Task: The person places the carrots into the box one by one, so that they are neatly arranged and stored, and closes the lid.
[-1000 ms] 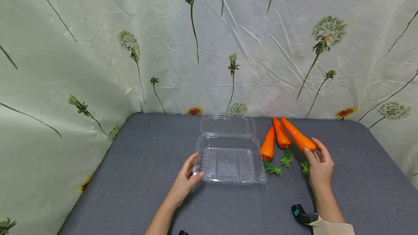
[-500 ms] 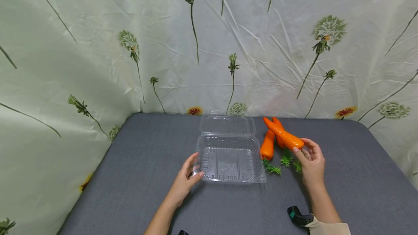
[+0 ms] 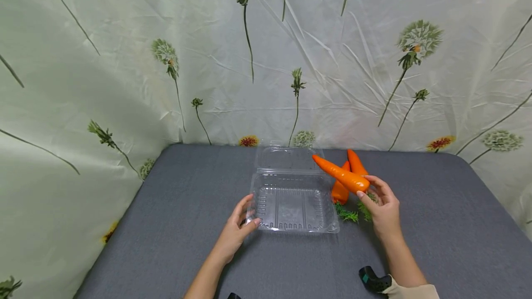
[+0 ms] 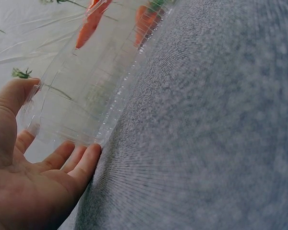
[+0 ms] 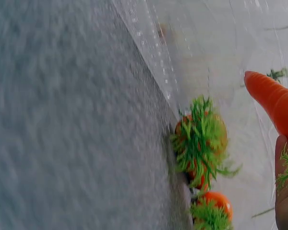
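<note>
My right hand (image 3: 384, 206) pinches a bright orange carrot (image 3: 337, 172) by its thick end, thumb in front. Its tip points up and left, over the right edge of a clear plastic clamshell container (image 3: 291, 231). That container has its lid (image 3: 287, 158) folded back behind it. At the near left corner, my left hand (image 3: 235, 233) holds the container, thumb on the rim and fingers along the side wall. Two more carrots, one nearer (image 3: 340, 194) and one farther back (image 3: 356, 162), lie right of the container, partly covered by the held one. Green leafy tops (image 5: 201, 139) show in the right wrist view.
A grey cloth-covered table (image 3: 178, 202) lies under everything. Behind it and along the left hangs a pale curtain (image 3: 341, 82) printed with dandelions. A black strap device (image 3: 374, 280) sits on my right wrist by the beige sleeve (image 3: 411, 291).
My right hand has carried the carrot leftward, from right of the other carrots to in front of them and the container's right edge. The left hand and container have stayed put.
</note>
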`<state>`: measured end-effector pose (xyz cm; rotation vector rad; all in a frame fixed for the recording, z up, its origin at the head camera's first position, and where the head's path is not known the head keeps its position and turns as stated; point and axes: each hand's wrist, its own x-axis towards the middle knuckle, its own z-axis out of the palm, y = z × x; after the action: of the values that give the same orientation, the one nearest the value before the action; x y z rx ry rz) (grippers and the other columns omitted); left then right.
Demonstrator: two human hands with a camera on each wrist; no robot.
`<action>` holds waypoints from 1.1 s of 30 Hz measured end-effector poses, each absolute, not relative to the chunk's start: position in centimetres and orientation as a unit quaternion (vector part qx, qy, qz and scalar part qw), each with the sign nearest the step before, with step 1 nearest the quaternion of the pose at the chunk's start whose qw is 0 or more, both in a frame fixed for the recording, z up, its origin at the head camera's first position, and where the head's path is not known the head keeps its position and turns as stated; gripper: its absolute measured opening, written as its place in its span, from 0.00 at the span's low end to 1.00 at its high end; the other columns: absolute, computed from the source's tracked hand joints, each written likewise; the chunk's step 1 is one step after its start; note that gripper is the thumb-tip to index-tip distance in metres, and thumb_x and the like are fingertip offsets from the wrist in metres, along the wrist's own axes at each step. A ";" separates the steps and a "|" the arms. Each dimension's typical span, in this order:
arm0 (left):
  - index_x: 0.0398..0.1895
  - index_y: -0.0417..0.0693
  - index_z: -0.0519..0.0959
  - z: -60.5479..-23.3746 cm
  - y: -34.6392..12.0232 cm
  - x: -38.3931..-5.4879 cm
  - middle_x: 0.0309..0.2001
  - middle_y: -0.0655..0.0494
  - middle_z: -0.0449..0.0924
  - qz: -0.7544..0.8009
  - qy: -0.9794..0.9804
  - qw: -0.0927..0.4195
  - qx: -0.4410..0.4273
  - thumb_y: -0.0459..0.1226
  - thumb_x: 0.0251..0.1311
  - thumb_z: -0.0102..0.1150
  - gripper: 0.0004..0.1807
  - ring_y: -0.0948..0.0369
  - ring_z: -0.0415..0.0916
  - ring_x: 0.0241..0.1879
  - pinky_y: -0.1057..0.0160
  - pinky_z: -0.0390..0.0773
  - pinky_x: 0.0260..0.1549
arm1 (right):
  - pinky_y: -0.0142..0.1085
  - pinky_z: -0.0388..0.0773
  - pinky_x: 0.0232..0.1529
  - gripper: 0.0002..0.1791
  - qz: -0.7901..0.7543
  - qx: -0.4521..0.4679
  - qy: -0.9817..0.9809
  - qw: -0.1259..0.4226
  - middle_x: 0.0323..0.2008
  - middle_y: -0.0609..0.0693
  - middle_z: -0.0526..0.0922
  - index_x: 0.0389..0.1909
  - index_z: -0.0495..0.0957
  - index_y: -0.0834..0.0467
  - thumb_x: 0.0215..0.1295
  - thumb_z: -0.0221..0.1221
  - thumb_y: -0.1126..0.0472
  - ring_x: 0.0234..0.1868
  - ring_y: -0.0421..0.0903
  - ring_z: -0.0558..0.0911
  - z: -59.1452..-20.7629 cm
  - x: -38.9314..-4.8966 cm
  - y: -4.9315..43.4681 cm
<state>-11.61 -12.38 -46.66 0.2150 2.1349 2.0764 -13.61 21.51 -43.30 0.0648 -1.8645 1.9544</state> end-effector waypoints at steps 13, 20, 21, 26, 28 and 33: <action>0.66 0.46 0.53 -43.9 -11.8 -10.7 0.63 0.35 0.53 0.690 0.716 0.077 0.079 0.31 0.57 0.55 0.34 0.40 0.54 0.59 0.49 0.65 0.49 | 0.26 0.73 0.37 0.23 0.710 0.095 -0.672 0.188 0.46 0.50 0.72 0.51 0.68 0.71 0.51 0.56 0.81 0.44 0.42 0.75 -43.7 -13.3 19.2; 0.66 0.46 0.53 -44.3 -12.0 -10.7 0.62 0.35 0.53 0.692 0.713 0.075 0.083 0.31 0.57 0.56 0.35 0.39 0.54 0.59 0.48 0.66 0.48 | 0.26 0.73 0.37 0.23 0.696 0.104 -0.689 0.173 0.47 0.45 0.74 0.52 0.69 0.69 0.53 0.57 0.78 0.44 0.41 0.74 -43.8 -13.2 18.3; 0.66 0.45 0.53 -44.5 -12.0 -10.8 0.62 0.34 0.53 0.693 0.712 0.074 0.085 0.31 0.57 0.56 0.35 0.39 0.54 0.59 0.49 0.66 0.48 | 0.26 0.73 0.37 0.23 0.693 0.105 -0.692 0.173 0.47 0.45 0.75 0.52 0.69 0.69 0.53 0.57 0.78 0.44 0.41 0.74 -43.8 -13.2 18.2; 0.66 0.50 0.53 -45.9 -12.3 -11.3 0.63 0.38 0.54 0.698 0.707 0.074 0.082 0.32 0.56 0.57 0.36 0.42 0.55 0.59 0.49 0.66 0.48 | 0.27 0.73 0.37 0.23 0.688 0.104 -0.696 0.175 0.47 0.46 0.76 0.51 0.69 0.70 0.51 0.58 0.78 0.43 0.42 0.75 -43.6 -13.2 17.6; 0.66 0.52 0.54 -46.5 -12.3 -11.5 0.63 0.40 0.54 0.698 0.708 0.073 0.078 0.33 0.56 0.58 0.36 0.43 0.56 0.59 0.50 0.66 0.48 | 0.27 0.73 0.37 0.23 0.684 0.103 -0.700 0.176 0.47 0.46 0.76 0.51 0.69 0.70 0.51 0.59 0.78 0.43 0.42 0.75 -43.5 -13.2 17.5; 0.66 0.52 0.55 -46.9 -12.4 -11.6 0.62 0.40 0.55 0.699 0.708 0.065 0.084 0.35 0.55 0.59 0.36 0.44 0.56 0.59 0.52 0.66 0.47 | 0.27 0.73 0.35 0.23 0.680 0.097 -0.705 0.174 0.46 0.46 0.76 0.51 0.71 0.68 0.51 0.59 0.77 0.42 0.42 0.75 -43.1 -13.3 17.0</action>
<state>-11.63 -12.37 -46.93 0.2535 2.1363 2.1087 -13.32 17.01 -43.11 0.2740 -1.9995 1.9290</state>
